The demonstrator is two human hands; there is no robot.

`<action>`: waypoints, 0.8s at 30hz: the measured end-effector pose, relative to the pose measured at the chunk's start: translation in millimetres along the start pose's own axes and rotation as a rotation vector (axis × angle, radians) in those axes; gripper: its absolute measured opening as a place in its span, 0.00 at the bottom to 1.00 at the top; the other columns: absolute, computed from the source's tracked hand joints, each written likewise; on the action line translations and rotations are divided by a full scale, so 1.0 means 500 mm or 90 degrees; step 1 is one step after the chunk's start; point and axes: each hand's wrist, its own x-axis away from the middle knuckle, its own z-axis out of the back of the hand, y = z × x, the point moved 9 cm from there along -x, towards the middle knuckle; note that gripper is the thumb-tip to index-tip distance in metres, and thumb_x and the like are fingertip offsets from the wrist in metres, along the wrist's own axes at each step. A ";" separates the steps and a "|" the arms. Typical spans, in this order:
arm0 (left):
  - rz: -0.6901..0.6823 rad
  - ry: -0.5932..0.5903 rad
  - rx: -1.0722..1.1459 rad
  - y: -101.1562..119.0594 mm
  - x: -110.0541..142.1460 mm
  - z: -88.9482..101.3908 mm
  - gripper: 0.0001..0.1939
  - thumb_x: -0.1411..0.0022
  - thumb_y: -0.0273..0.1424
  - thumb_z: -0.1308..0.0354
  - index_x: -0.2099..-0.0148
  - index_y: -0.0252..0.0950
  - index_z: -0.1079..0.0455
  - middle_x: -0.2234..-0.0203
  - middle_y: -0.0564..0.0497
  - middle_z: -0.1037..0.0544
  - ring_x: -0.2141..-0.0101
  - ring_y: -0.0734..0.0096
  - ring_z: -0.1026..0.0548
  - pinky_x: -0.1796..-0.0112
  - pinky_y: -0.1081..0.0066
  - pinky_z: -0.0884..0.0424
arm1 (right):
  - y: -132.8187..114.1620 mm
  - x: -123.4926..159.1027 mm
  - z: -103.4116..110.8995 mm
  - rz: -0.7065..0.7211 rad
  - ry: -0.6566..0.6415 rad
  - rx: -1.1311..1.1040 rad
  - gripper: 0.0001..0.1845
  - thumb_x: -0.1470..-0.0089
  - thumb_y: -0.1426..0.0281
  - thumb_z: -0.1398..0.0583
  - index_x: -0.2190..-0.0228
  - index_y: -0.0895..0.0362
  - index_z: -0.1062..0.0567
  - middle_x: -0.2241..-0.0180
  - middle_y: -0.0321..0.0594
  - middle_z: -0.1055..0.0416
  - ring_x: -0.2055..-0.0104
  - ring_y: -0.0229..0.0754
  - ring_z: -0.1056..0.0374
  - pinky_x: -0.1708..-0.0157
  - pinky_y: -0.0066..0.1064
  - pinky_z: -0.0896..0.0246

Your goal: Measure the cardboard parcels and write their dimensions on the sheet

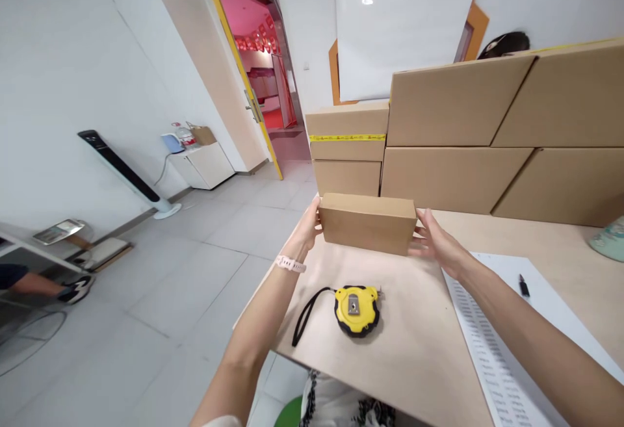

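A small brown cardboard box [368, 222] stands on the wooden table [419, 342] in front of me. My left hand [308, 227] presses against its left end and my right hand [436, 240] against its right end, so both hands grip it between them. A yellow tape measure [357, 309] with a black wrist loop lies on the table nearer to me, untouched. Behind the small box, larger cardboard boxes [458, 134] are stacked, one of them [347, 133] with yellow measuring tape across its front.
A printed sheet [492, 355] with a black pen [523, 284] lies at the right. A teal object [609, 238] sits at the far right edge. Another person's head [504, 43] shows behind the stack; someone's shoe [73, 289] is at the left. A tower fan [127, 173] stands by the wall.
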 end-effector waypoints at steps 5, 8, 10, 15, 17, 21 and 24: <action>-0.087 -0.004 0.084 -0.017 0.033 -0.008 0.22 0.35 0.46 0.51 0.48 0.35 0.34 0.52 0.44 0.28 0.54 0.62 0.28 0.54 0.55 0.31 | -0.006 0.004 -0.002 0.042 0.010 -0.131 0.30 0.42 0.44 0.57 0.42 0.40 0.41 0.39 0.37 0.39 0.40 0.42 0.41 0.47 0.39 0.38; -0.113 0.014 0.090 -0.044 0.056 0.009 0.20 0.35 0.43 0.49 0.50 0.34 0.33 0.54 0.45 0.28 0.56 0.63 0.28 0.55 0.56 0.30 | 0.026 0.020 0.018 0.052 0.044 -0.120 0.28 0.41 0.46 0.56 0.45 0.42 0.39 0.40 0.36 0.37 0.39 0.41 0.42 0.43 0.40 0.44; -0.117 0.024 0.074 -0.062 0.064 0.019 0.19 0.35 0.42 0.48 0.50 0.34 0.33 0.56 0.46 0.27 0.58 0.64 0.27 0.57 0.57 0.29 | 0.047 0.033 0.027 0.052 0.054 -0.101 0.25 0.42 0.46 0.53 0.49 0.45 0.35 0.42 0.37 0.35 0.40 0.41 0.41 0.42 0.40 0.46; -0.106 0.041 -0.012 -0.080 0.088 0.028 0.16 0.36 0.39 0.46 0.52 0.33 0.33 0.56 0.46 0.27 0.57 0.63 0.27 0.56 0.56 0.30 | 0.077 0.073 0.032 0.002 0.021 0.047 0.22 0.45 0.48 0.46 0.57 0.48 0.30 0.44 0.39 0.33 0.40 0.47 0.41 0.42 0.40 0.47; -0.115 0.049 -0.055 -0.064 0.110 0.024 0.16 0.39 0.36 0.42 0.52 0.34 0.34 0.53 0.44 0.28 0.52 0.59 0.29 0.51 0.54 0.34 | 0.077 0.084 0.049 0.005 0.007 0.143 0.23 0.47 0.48 0.44 0.55 0.48 0.30 0.45 0.42 0.32 0.42 0.51 0.38 0.46 0.42 0.43; -0.214 0.057 -0.122 0.022 0.203 -0.020 0.23 0.41 0.34 0.41 0.45 0.39 0.40 0.44 0.44 0.35 0.42 0.59 0.38 0.42 0.57 0.45 | 0.057 0.103 0.188 0.023 0.183 0.437 0.18 0.49 0.52 0.43 0.62 0.50 0.28 0.59 0.45 0.24 0.58 0.55 0.28 0.60 0.46 0.37; -0.298 -0.032 -0.154 0.081 0.303 -0.114 0.17 0.39 0.34 0.44 0.48 0.41 0.36 0.51 0.48 0.29 0.47 0.64 0.33 0.45 0.62 0.40 | 0.051 0.130 0.310 -0.057 0.309 0.668 0.15 0.48 0.53 0.45 0.73 0.50 0.30 0.71 0.48 0.25 0.69 0.57 0.29 0.71 0.45 0.42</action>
